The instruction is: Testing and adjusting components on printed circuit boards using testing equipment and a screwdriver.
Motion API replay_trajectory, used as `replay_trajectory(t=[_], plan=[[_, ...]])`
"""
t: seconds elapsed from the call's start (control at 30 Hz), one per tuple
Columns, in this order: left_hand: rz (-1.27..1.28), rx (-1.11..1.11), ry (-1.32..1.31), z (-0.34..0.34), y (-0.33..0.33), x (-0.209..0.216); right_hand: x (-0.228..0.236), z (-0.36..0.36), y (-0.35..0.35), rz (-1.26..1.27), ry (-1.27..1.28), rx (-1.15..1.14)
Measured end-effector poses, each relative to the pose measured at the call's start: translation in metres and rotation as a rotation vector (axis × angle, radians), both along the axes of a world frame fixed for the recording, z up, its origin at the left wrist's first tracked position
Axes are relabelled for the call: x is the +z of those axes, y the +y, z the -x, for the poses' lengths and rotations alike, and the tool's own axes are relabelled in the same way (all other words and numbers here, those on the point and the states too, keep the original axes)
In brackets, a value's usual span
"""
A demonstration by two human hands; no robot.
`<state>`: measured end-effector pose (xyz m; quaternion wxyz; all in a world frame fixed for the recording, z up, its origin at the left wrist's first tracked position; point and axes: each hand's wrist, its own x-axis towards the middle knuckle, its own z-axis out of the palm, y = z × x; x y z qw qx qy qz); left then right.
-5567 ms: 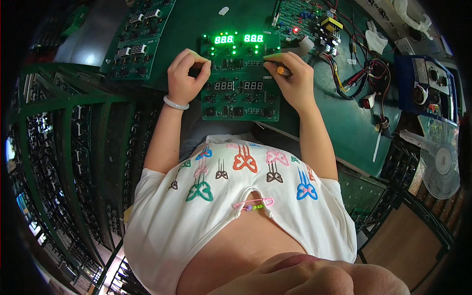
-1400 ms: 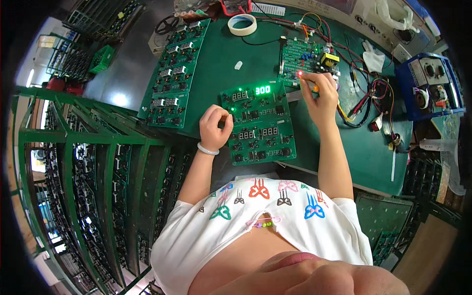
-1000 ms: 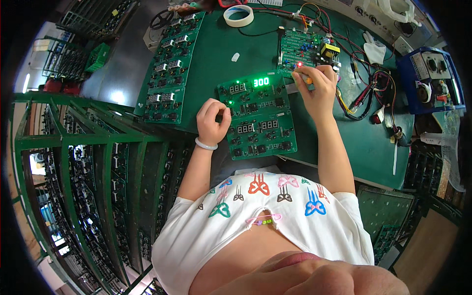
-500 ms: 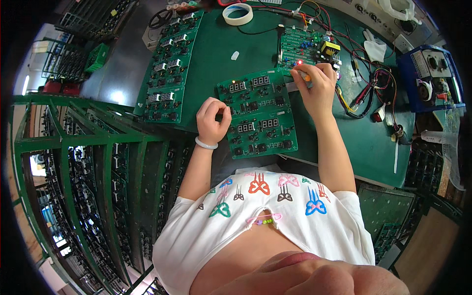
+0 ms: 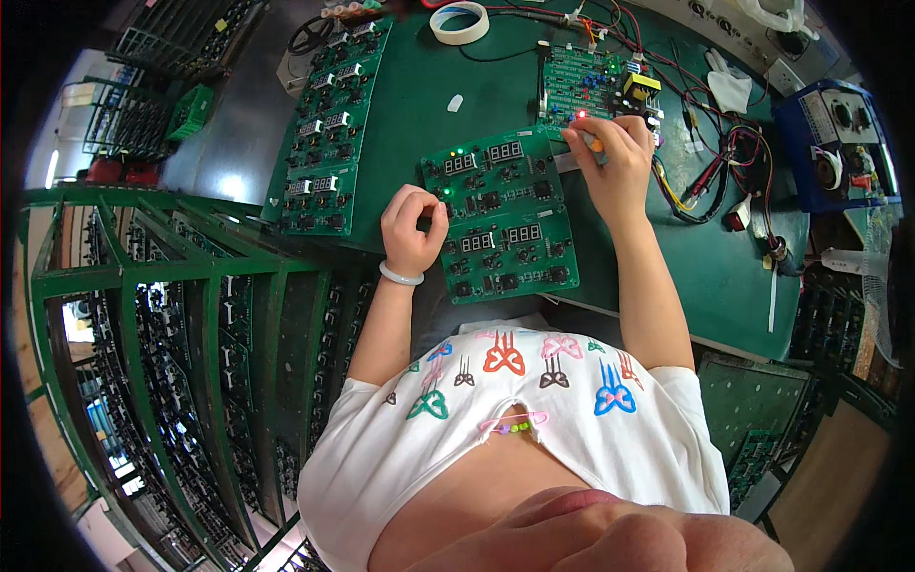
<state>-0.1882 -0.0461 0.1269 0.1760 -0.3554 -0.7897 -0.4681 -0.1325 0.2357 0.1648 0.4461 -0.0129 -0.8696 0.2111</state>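
A green circuit board (image 5: 505, 205) with several digit displays lies at the table's front edge, its near end jutting past it. Small yellow and green lights glow at its upper left. My left hand (image 5: 415, 229) is closed, thumb and fingertips pinched at the board's left edge. Beyond the board's far right corner, my right hand (image 5: 615, 162) is closed round a small thing with an orange end (image 5: 598, 146); the rest of it is hidden by the fingers. Just past that hand sits a second circuit board (image 5: 577, 81), with a lit red light and a yellow transformer (image 5: 641, 87).
More display boards (image 5: 324, 143) lie in a strip at the left. A tape roll (image 5: 458, 24) stands toward the back. Tangled wires (image 5: 715, 181) spread to the right, near a blue crate (image 5: 829, 148) with instruments. Green racks (image 5: 191, 257) hold many boards at lower left.
Green lights have come on at the upper left of the near board, beside the yellow one. Both hands stay almost where they were.
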Motion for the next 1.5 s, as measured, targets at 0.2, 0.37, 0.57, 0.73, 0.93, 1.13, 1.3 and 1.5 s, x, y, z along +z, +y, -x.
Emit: replay_trajectory(t=[0.2, 0.37, 0.57, 0.73, 0.93, 1.13, 1.3, 1.5], plan=[[-0.062, 0.056, -0.021, 0.005, -0.001, -0.002, -0.003, -0.008, 0.007, 0.808, 0.158, 0.338], [0.084, 0.123, 0.034, 0.011, 0.000, 0.001, 0.002, -0.010, 0.015, 1.300, -0.036, 0.902], [0.061, 0.100, -0.134, 0.017, 0.001, -0.007, 0.023, -0.024, 0.007, 1.146, -0.388, 0.667], [-0.029, 0.023, -0.289, 0.023, 0.000, -0.007, 0.011, -0.017, -0.009, 0.692, -0.458, 0.407], [-0.216, 0.025, -0.448, 0.028, 0.008, -0.009, -0.009, -0.011, -0.030, 0.465, -0.563, 0.196], [-0.202, 0.110, -0.464, 0.035, 0.011, -0.017, 0.005, -0.010, -0.029, 0.633, -0.700, 0.203], [-0.267, 0.103, -0.510, 0.034, 0.014, -0.018, 0.001, -0.010, -0.050, 0.368, -0.577, 0.045], [-0.082, 0.134, -0.348, 0.028, 0.016, -0.010, 0.005, -0.005, -0.062, 0.256, -0.691, -0.079]])
